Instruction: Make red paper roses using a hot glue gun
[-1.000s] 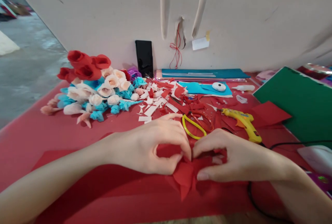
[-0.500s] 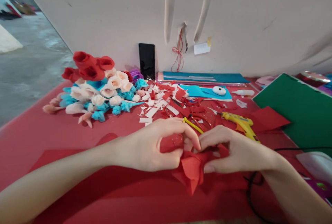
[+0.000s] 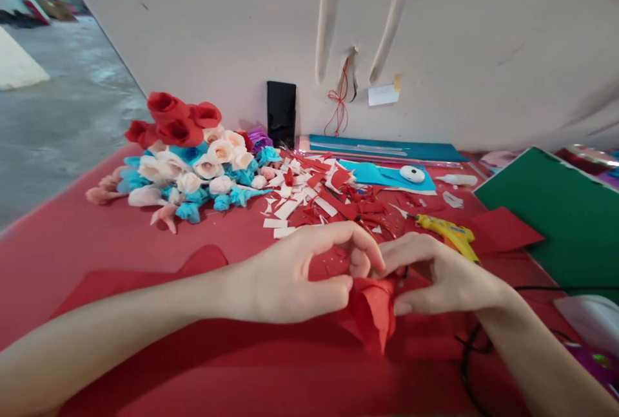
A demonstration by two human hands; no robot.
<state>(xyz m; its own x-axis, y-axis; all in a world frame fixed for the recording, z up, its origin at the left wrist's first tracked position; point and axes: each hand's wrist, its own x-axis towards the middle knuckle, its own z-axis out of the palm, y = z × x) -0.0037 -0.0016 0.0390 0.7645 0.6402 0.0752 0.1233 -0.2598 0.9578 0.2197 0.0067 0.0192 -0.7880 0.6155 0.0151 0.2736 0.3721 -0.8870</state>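
Observation:
A red paper flower (image 3: 374,309) with folded petals is held between my two hands above the red tabletop, its tip pointing down toward me. My left hand (image 3: 314,278) pinches its left edge between thumb and curled fingers. From the other side, my right hand (image 3: 435,275) grips the flower with the thumb low and the fingers over the top. Some of the fingertips are hidden behind the paper. Just beyond my hands lie red-handled scissors (image 3: 380,222), partly covered. A yellow glue gun (image 3: 447,234) rests behind my right hand.
Finished paper flowers (image 3: 207,165) are heaped at the back left. Red and white paper scraps (image 3: 309,194) spread across the middle. A phone (image 3: 281,113) leans on the wall. Green board (image 3: 561,217) stands at right, and a black cable (image 3: 467,365) loops near my right forearm.
The view has shifted slightly, so most things sit a little farther right. Both hands keep hold of the red flower, whose petals have turned a little.

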